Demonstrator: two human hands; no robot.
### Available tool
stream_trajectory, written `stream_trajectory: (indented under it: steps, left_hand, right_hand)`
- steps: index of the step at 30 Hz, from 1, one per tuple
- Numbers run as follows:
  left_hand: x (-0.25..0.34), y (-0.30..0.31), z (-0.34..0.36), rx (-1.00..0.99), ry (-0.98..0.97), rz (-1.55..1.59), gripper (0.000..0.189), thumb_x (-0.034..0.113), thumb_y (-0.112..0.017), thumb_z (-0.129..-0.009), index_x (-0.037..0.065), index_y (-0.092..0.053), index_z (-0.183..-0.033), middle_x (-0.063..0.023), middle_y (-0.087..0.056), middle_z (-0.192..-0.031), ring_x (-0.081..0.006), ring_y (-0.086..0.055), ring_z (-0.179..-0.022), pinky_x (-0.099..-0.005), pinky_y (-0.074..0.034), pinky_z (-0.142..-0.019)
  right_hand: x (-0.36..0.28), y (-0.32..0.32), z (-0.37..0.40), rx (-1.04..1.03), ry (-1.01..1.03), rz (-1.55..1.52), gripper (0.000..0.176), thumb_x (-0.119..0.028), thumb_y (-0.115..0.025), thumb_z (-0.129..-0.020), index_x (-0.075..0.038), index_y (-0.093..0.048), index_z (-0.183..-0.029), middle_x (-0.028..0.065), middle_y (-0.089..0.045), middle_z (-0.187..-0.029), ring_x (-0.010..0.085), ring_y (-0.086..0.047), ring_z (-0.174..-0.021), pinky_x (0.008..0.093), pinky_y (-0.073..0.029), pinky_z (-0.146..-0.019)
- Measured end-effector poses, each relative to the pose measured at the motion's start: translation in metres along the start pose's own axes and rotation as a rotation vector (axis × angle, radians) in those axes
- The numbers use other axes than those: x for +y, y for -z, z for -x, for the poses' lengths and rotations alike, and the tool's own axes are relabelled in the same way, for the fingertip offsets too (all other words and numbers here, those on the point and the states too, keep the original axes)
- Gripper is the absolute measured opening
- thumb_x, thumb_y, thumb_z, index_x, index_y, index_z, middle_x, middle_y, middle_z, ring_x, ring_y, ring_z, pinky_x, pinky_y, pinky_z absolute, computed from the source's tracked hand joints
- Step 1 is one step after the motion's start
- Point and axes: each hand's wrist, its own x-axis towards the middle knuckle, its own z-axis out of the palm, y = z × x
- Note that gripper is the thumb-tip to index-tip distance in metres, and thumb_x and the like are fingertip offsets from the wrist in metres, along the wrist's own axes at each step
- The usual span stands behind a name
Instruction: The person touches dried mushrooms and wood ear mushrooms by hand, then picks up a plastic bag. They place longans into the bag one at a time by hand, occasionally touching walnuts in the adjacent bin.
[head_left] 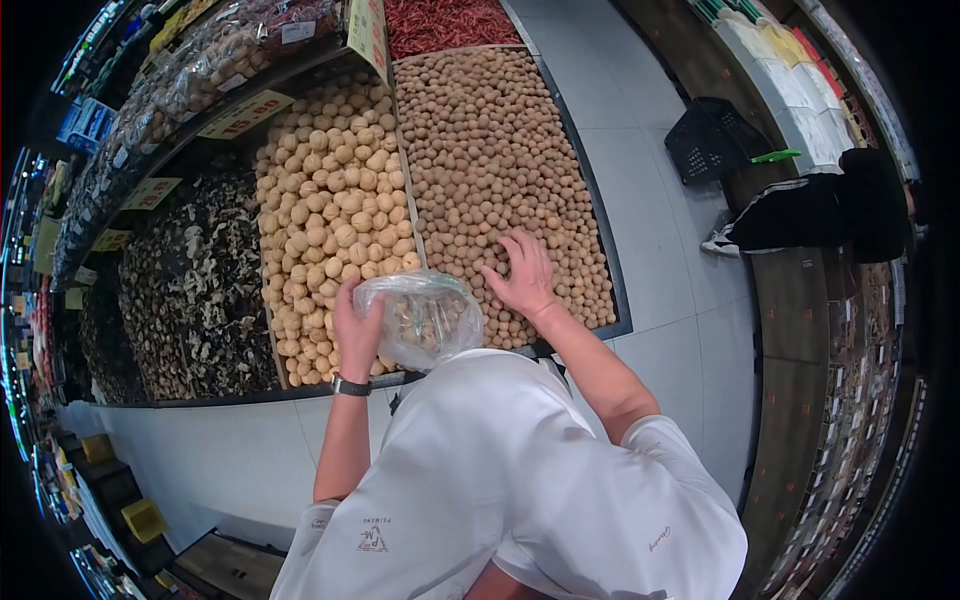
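Note:
A clear plastic bag (425,325) hangs from my left hand (357,325), whose fingers are closed on the bag's left rim. The bag's mouth faces up, and some round brown shapes show in it or through it. My right hand (525,277) is over the near part of a bin of small round brown dried longans (500,150), fingers spread, the fingertips at the surface of the pile. Nothing shows between those fingers. Beside the longans, left of a thin divider, lies a heap of pale walnuts (340,190), close to my left hand.
Black dried fungus (215,290) fills the bin further left, and red dried chillies (450,25) lie at the back. Price signs (245,115) and a shelf of bagged goods overhang the left. On the right aisle are a black basket (715,140) and another person (830,210).

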Motion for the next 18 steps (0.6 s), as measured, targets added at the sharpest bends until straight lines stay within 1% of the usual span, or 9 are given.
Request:
stream_trajectory:
  steps: [1, 2, 4, 5, 7, 8, 10, 14, 18]
  left_hand:
    - [-0.003, -0.001, 0.000, 0.015, -0.011, 0.033, 0.048, 0.016, -0.075, -0.091, -0.005, -0.058, -0.132, -0.0192, -0.065, -0.125, -0.0280, -0.063, -0.115, -0.0381, -0.049, -0.102]
    - [-0.006, -0.001, 0.000, 0.016, -0.010, 0.033, 0.048, 0.016, -0.075, -0.091, -0.005, -0.058, -0.132, -0.0192, -0.065, -0.125, -0.0280, -0.063, -0.115, -0.0381, -0.049, -0.102]
    - [-0.002, 0.000, 0.000, 0.013, -0.001, 0.023, 0.048, 0.015, -0.074, -0.091, -0.006, -0.058, -0.132, -0.0191, -0.065, -0.124, -0.0277, -0.063, -0.115, -0.0378, -0.049, -0.101]
    - [0.000, 0.001, 0.000, 0.013, -0.001, 0.023, 0.048, 0.015, -0.074, -0.091, -0.006, -0.058, -0.132, -0.0191, -0.065, -0.124, -0.0277, -0.063, -0.115, -0.0378, -0.049, -0.101]
    - [0.003, 0.002, 0.000, -0.027, 0.038, 0.011, 0.049, 0.015, -0.074, -0.092, -0.006, -0.057, -0.133, -0.0187, -0.065, -0.124, -0.0274, -0.063, -0.114, -0.0372, -0.050, -0.101]
    - [0.003, 0.002, 0.000, -0.028, 0.038, 0.011, 0.049, 0.015, -0.074, -0.092, -0.006, -0.057, -0.133, -0.0187, -0.065, -0.124, -0.0274, -0.063, -0.114, -0.0372, -0.050, -0.101]
    - [0.003, 0.002, 0.000, -0.034, 0.019, 0.011, 0.048, 0.014, -0.073, -0.092, -0.005, -0.057, -0.133, -0.0182, -0.065, -0.124, -0.0267, -0.063, -0.113, -0.0368, -0.050, -0.100]
    - [0.006, 0.002, 0.000, -0.036, 0.021, -0.001, 0.046, 0.013, -0.072, -0.093, -0.005, -0.058, -0.132, -0.0180, -0.065, -0.123, -0.0263, -0.064, -0.113, -0.0367, -0.050, -0.100]
    - [0.003, 0.002, 0.000, -0.045, 0.028, 0.007, 0.044, 0.013, -0.072, -0.093, -0.004, -0.058, -0.132, -0.0173, -0.066, -0.123, -0.0252, -0.064, -0.112, -0.0360, -0.050, -0.099]
  right_hand:
    - [0.000, 0.001, 0.000, 0.001, 0.007, -0.010, 0.056, -0.032, -0.085, -0.077, -0.007, -0.065, -0.123, 0.0153, -0.059, -0.129, 0.0355, -0.059, -0.116, 0.0446, -0.050, -0.097]
    - [0.000, 0.000, 0.000, 0.000, 0.007, -0.011, 0.056, -0.032, -0.085, -0.077, -0.007, -0.065, -0.123, 0.0153, -0.059, -0.129, 0.0355, -0.059, -0.116, 0.0446, -0.050, -0.097]
    - [0.001, -0.001, -0.001, 0.047, 0.038, -0.016, 0.047, -0.031, -0.085, -0.077, -0.007, -0.067, -0.114, 0.0141, -0.063, -0.122, 0.0348, -0.062, -0.109, 0.0441, -0.051, -0.093]
    - [0.002, -0.002, -0.001, 0.047, 0.037, -0.016, 0.047, -0.031, -0.085, -0.077, -0.007, -0.067, -0.114, 0.0141, -0.063, -0.122, 0.0348, -0.062, -0.109, 0.0441, -0.051, -0.093]
    - [0.002, -0.002, -0.002, 0.059, 0.021, -0.048, 0.039, -0.030, -0.084, -0.077, -0.010, -0.070, -0.108, 0.0117, -0.066, -0.115, 0.0327, -0.065, -0.105, 0.0423, -0.054, -0.086]
    - [0.001, -0.003, -0.002, 0.059, 0.020, -0.048, 0.039, -0.030, -0.084, -0.077, -0.010, -0.070, -0.108, 0.0117, -0.066, -0.115, 0.0327, -0.065, -0.105, 0.0423, -0.054, -0.086]
    - [-0.001, -0.002, -0.005, 0.075, 0.013, -0.056, 0.032, -0.026, -0.083, -0.078, -0.010, -0.070, -0.103, 0.0105, -0.066, -0.111, 0.0315, -0.066, -0.101, 0.0407, -0.055, -0.082]
    - [0.002, -0.006, -0.007, 0.104, 0.030, -0.062, 0.030, -0.024, -0.084, -0.078, -0.010, -0.070, -0.100, 0.0093, -0.067, -0.106, 0.0304, -0.067, -0.097, 0.0392, -0.055, -0.077]
    - [0.004, -0.007, -0.012, 0.096, 0.025, -0.106, 0.024, -0.023, -0.084, -0.079, -0.009, -0.071, -0.094, 0.0077, -0.068, -0.097, 0.0287, -0.068, -0.089, 0.0382, -0.056, -0.071]
